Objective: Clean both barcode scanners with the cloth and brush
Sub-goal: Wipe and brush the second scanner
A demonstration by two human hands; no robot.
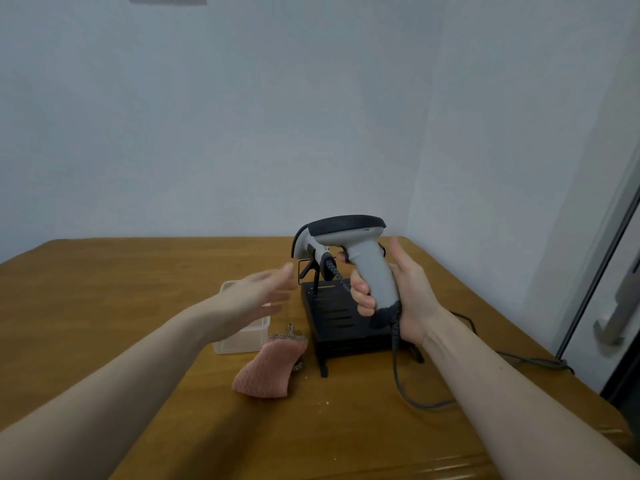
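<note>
Right hand (398, 292): gripping the scanner (349, 251) by its grey handle, fingers wrapped round the front, thumb up along the far side, holding it upright above the stand.
Scanner: grey body, black top, head pointing left; its cable (398, 372) drops from the handle base and loops over the counter (104, 289) to the right.
Left hand (256, 296): fingers straight and spread, holding nothing, blurred, hovering over the clear tub, just left of the scanner.
Second scanner (320, 258): partly hidden behind the first one, on the black stand (343, 323); little of it shows.
Cloth (270, 368): pink, crumpled, lying on the counter near the stand's left foot, just beside the tub (239, 341).
Brush: can't pick it out.
</note>
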